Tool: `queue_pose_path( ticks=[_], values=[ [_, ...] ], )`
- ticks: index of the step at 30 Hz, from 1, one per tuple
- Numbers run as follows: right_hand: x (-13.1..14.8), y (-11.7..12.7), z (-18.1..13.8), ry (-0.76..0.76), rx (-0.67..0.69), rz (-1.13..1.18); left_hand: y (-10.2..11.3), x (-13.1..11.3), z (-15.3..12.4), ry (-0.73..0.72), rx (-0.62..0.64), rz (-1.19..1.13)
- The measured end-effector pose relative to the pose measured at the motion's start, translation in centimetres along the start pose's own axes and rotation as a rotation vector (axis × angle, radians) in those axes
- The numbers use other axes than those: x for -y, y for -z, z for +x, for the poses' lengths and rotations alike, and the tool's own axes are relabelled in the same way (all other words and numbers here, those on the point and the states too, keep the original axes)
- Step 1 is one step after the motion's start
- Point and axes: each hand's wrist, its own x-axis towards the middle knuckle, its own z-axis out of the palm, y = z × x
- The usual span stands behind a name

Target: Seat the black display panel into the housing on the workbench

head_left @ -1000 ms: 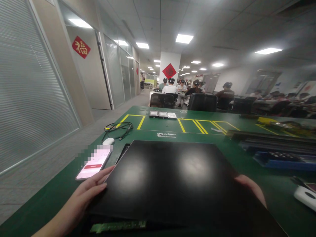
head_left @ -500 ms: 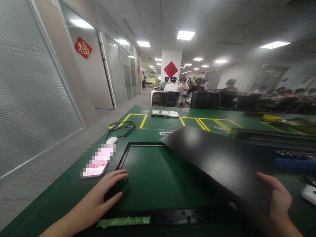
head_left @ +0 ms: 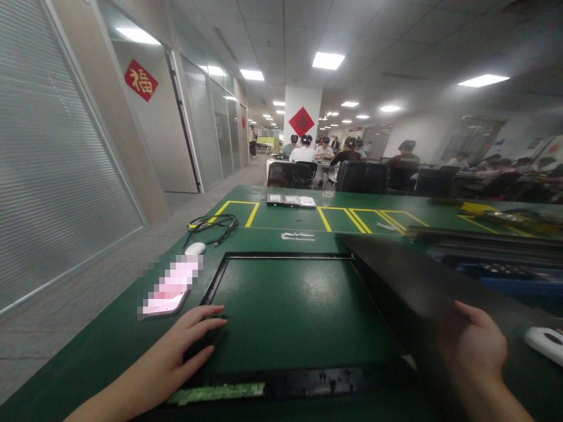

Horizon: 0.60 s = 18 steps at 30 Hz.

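Observation:
A black rectangular bezel frame lies flat on the green table, bare tabletop showing through its opening. Along its near bar sits a narrow green circuit board. My left hand rests over the frame's left side, its fingers apart and partly curled over the edge. At the right, my right hand grips a thin, dark, flat panel by its right part. The panel is tilted and blurred by motion, and it covers part of the frame's right side.
Left of the frame are a phone, a white mouse and a coiled black cable. Hard drives sit near the far edge. A white device and long dark parts lie right. People sit beyond.
The dark panel has swung right and lower in my right hand, uncovering the frame's far right corner. My left hand stays at the frame's left side.

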Motion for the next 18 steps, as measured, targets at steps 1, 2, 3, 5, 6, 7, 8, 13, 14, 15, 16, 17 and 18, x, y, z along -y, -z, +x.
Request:
queue_pose_path(
  ticks=[1, 2, 3, 5, 6, 7, 8, 13, 14, 15, 16, 17, 18],
  values=[
    [0.1, -0.3, 0.0, 0.018, -0.015, -0.004, 0.0, -0.2, 0.0, -0.001, -0.005, -0.009],
    [0.1, -0.5, -0.1, 0.029, -0.021, -0.013, 0.0, -0.3, 0.0, -0.002, -0.006, -0.016],
    [0.2, -0.8, -0.2, 0.028, -0.019, -0.026, 0.0, -0.4, 0.0, -0.003, -0.006, -0.018],
    [0.2, -1.3, -0.4, -0.013, 0.001, -0.05, 0.0, -0.3, 0.0, -0.007, -0.001, -0.014],
    [0.1, -1.5, -0.4, -0.039, 0.01, -0.057, 0.0, -0.2, 0.0, -0.01, 0.001, -0.008],
    [-0.1, -1.6, -0.4, -0.064, 0.015, -0.059, 0.0, -0.1, 0.1, -0.015, 0.006, 0.001],
    [-0.2, -1.8, -0.3, -0.087, 0.019, -0.058, 0.0, 0.1, 0.1, -0.029, 0.024, 0.01],
    [-1.4, -1.8, 0.7, -0.137, -0.008, -0.058, -0.1, 0.5, 0.2, -0.07, 0.046, 0.035],
    [-1.6, -1.7, 1.0, -0.139, -0.022, -0.063, -0.1, 0.5, 0.2, -0.067, 0.028, 0.033],
    [-1.8, -1.6, 1.2, -0.144, -0.032, -0.07, -0.1, 0.5, 0.2, -0.069, 0.025, 0.034],
    [-1.9, -1.5, 1.5, -0.152, -0.038, -0.077, -0.1, 0.5, 0.1, -0.076, 0.038, 0.038],
    [-2.0, -1.5, 1.7, -0.162, -0.041, -0.085, -0.1, 0.5, 0.1, -0.08, 0.051, 0.043],
    [-2.1, -1.4, 1.9, -0.172, -0.039, -0.093, 0.0, 0.5, 0.1, -0.08, 0.058, 0.048]
  ],
)
